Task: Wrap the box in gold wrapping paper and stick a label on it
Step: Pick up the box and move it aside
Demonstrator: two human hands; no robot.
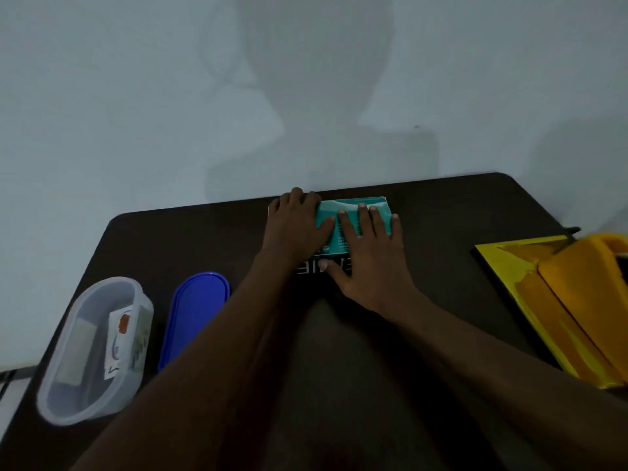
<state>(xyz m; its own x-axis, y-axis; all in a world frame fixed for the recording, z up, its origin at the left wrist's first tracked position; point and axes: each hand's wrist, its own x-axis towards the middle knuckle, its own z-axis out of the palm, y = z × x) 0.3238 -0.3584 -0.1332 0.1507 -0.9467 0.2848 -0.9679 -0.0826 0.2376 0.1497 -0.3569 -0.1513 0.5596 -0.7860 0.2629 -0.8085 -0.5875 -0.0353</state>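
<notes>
A teal and black box (353, 207) lies near the far edge of the dark table (190, 239). My left hand (297, 222) lies over the box's left end, fingers reaching past its far left corner. My right hand (368, 256) rests flat on the box top with straight spread fingers, its thumb on the black printed side. Gold wrapping paper (530, 290) lies folded at the right edge of the table. Label cards (119, 341) stand inside a clear plastic container (68, 396) at the left.
A blue oval lid (192, 314) lies beside the clear container. A yellow-orange tool (591, 277) sits on the gold paper. A pale wall rises behind the table's far edge. Bare tabletop shows between my forearms.
</notes>
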